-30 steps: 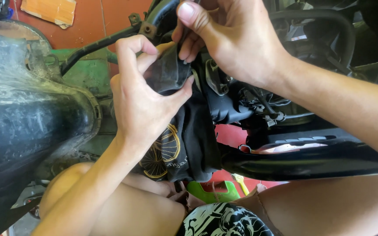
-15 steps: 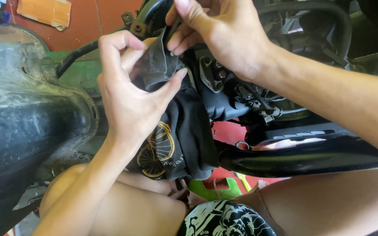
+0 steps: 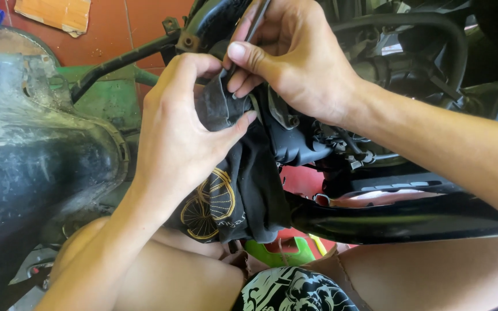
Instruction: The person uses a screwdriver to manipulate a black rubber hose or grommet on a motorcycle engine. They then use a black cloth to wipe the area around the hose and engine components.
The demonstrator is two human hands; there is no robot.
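My left hand (image 3: 180,126) grips the bunched top of a black cloth (image 3: 243,184) that bears a yellow bicycle-wheel print and hangs down against a motorbike's engine parts (image 3: 301,138). My right hand (image 3: 289,57) is just above it, fingers pinched on a thin dark tool or cable (image 3: 255,23) that runs up toward the black frame tube. The tips of both hands nearly touch at the cloth's top edge. What lies under the cloth is hidden.
A worn black fender or body panel (image 3: 36,167) fills the left. A glossy black frame bar (image 3: 410,216) crosses the lower right. Black hoses (image 3: 422,29) loop at the top right. My bare knees (image 3: 162,276) sit below, above a red tiled floor (image 3: 145,23).
Both hands have stayed on the cloth and the thin tool. My left hand's fingers have curled tighter around the cloth's top, and the right hand's fingers have closed in on the tool.
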